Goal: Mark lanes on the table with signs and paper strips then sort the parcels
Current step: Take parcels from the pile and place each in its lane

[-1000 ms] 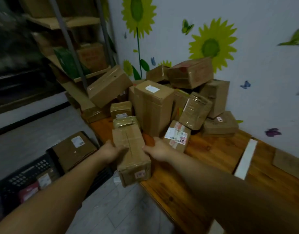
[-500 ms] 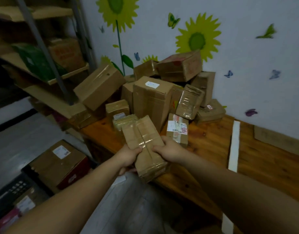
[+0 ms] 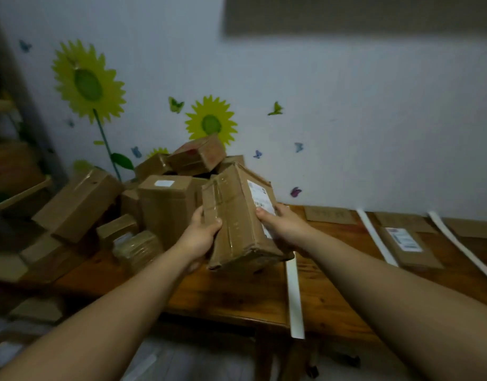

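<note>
1. Now both hands are raised over the front of the brown wooden table (image 3: 231, 295), holding one brown taped cardboard parcel (image 3: 237, 221) between them, clear of the tabletop.
2. The left hand (image 3: 199, 236) grips the parcel's left side. Its thumb curls over the taped upper face and its fingers wrap underneath, mostly hidden.
3. The right hand (image 3: 285, 225) grips the right side, with its thumb pressed on the white shipping label (image 3: 260, 200) there. Its fingers are behind the box, out of sight.
4. The parcel is tilted, far end high and near end low. In this view its lower right corner overlaps the nearest white paper strip (image 3: 295, 298), which runs to the table's front edge.
5. Behind and to the left of the held box, a pile of brown cardboard parcels (image 3: 165, 204) is heaped on the table's left end against the wall.
6. To the right lie a second white paper strip (image 3: 374, 237) and a third, curved strip (image 3: 462, 248). Between them rests a flat brown parcel with a white label (image 3: 410, 247).
7. Flat brown cardboard signs (image 3: 330, 215) lie along the foot of the wall at the heads of the lanes. Their writing is too blurred to read.
8. Yellow sunflower stickers (image 3: 88, 83) and small butterflies decorate the white wall (image 3: 374, 119).
</note>
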Demonstrator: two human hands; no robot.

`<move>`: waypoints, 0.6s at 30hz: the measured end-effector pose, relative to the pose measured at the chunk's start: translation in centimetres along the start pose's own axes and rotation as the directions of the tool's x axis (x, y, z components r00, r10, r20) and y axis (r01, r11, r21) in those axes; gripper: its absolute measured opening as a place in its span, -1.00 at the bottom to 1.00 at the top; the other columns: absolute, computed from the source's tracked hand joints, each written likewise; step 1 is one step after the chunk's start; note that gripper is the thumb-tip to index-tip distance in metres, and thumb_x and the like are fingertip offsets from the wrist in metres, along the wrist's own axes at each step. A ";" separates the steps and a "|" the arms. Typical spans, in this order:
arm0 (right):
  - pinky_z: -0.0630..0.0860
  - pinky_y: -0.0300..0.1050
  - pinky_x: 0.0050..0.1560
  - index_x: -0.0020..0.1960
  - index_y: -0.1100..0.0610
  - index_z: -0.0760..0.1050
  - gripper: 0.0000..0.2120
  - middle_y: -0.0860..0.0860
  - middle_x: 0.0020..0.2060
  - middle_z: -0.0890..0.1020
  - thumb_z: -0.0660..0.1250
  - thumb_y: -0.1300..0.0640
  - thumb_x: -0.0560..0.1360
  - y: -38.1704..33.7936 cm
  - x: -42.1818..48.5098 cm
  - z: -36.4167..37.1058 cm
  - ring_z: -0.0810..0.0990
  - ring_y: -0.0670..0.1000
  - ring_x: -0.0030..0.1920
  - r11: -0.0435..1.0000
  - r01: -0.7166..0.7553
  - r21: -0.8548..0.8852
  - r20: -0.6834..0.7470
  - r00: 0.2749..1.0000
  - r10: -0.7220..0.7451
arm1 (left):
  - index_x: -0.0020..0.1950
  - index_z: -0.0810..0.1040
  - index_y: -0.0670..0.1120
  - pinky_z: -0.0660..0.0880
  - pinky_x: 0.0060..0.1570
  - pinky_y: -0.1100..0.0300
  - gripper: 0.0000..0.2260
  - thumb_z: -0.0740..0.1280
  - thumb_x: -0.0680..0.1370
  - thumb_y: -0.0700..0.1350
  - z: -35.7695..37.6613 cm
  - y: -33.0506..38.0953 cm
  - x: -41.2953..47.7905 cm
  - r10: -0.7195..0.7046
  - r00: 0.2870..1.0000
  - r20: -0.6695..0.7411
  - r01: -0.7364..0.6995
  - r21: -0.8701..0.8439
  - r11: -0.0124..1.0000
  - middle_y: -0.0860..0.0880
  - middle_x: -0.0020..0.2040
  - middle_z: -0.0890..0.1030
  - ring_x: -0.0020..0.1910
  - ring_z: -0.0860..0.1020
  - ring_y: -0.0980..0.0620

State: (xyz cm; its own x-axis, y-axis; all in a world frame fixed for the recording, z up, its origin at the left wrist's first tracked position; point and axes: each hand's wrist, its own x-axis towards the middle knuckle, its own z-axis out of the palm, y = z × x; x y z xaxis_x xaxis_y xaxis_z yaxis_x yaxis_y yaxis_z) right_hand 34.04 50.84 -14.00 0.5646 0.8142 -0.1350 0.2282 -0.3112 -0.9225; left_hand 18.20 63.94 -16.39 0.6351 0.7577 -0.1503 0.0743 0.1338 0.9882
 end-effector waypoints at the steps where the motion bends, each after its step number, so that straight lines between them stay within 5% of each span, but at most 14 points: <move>1: 0.56 0.02 0.09 0.30 -0.04 0.34 -0.40 -0.08 0.11 0.58 0.37 -0.30 0.39 0.3 -0.7 -1.4 0.60 -0.04 0.03 1.000 0.027 0.012 -0.071 0.997 -0.026 | 0.40 0.19 0.14 0.49 -0.13 0.14 -0.57 0.24 0.59 -0.12 1.9 0.5 0.0 0.065 0.998 -0.021 -0.064 0.044 0.997 0.02 0.16 0.47 0.01 0.52 0.02; 4: 0.56 0.00 0.04 0.35 -0.03 0.27 -0.41 -0.07 0.10 0.53 0.40 -0.18 0.43 1.6 -3.2 -6.2 0.57 -0.04 0.00 0.994 0.044 0.101 -0.252 0.968 -0.017 | 0.35 0.27 0.13 0.48 0.03 0.08 -0.68 0.20 0.61 -0.01 8.3 2.0 -0.3 0.163 0.987 0.003 -0.160 0.208 0.965 -0.01 0.31 0.41 0.13 0.48 -0.04; 6: 0.51 -0.07 -0.07 0.42 0.02 0.20 -0.34 -0.03 0.11 0.49 0.42 -0.11 0.45 2.6 -4.9 -9.9 0.51 -0.03 -0.04 0.996 0.061 0.069 -0.345 0.938 -0.034 | 0.42 0.27 0.13 0.38 0.25 -0.05 -0.48 0.22 0.51 0.26 12.5 2.8 -0.8 0.083 0.990 0.113 -0.108 0.238 0.965 0.00 0.35 0.40 0.25 0.43 -0.07; 9: 0.47 -0.04 0.03 0.49 0.06 0.11 -0.24 0.05 0.29 0.47 0.45 0.00 0.45 4.5 -7.6 -15.8 0.48 0.01 0.07 0.996 0.083 -0.034 -0.435 0.896 -0.090 | 0.42 0.27 0.20 0.34 0.22 -0.23 -0.31 0.20 0.36 0.46 18.4 3.7 -1.9 -0.083 0.963 0.255 -0.001 0.314 0.950 0.02 0.30 0.44 0.27 0.41 -0.11; 12: 0.44 0.05 0.24 0.55 0.04 0.02 -0.16 0.03 0.37 0.41 0.45 0.10 0.44 6.5 -10.2 -20.9 0.47 0.06 0.25 0.991 0.110 -0.078 -0.475 0.870 -0.134 | 0.41 0.22 0.14 0.44 0.03 -0.20 -0.38 0.33 0.41 0.25 24.1 3.8 -2.6 -0.124 0.938 0.324 0.028 0.288 0.957 -0.01 0.22 0.50 0.16 0.49 -0.15; 15: 0.56 -0.16 -0.09 0.36 -0.10 0.30 -0.45 -0.19 0.04 0.53 0.39 0.23 0.47 7.8 -13.0 -25.4 0.55 -0.10 0.01 0.980 0.195 -0.050 -0.473 0.859 -0.195 | 0.40 0.22 0.09 0.54 -0.18 -0.07 -0.41 0.40 0.44 -0.07 28.9 3.7 -3.1 -0.029 0.941 0.338 -0.018 0.135 0.991 -0.06 0.14 0.53 0.05 0.54 -0.13; 18: 0.61 -0.13 -0.09 0.13 -0.24 0.39 -0.57 -0.22 -0.01 0.54 0.37 0.25 0.49 9.4 -15.0 -29.0 0.56 -0.10 0.05 0.970 0.239 -0.042 -0.432 0.871 -0.234 | 0.36 0.24 0.12 0.53 -0.21 -0.04 -0.40 0.39 0.42 -0.22 32.5 3.5 -3.1 0.046 0.933 0.358 -0.056 0.019 0.998 -0.04 0.10 0.54 0.03 0.56 -0.10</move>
State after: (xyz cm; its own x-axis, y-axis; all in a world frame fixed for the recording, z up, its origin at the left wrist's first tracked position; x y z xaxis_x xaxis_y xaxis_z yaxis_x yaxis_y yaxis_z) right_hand 50.71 21.45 -10.19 0.7810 0.5707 0.2538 0.3899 -0.1281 -0.9119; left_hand 41.42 41.29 -11.53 0.8707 0.4845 -0.0846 0.0530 0.0786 0.9955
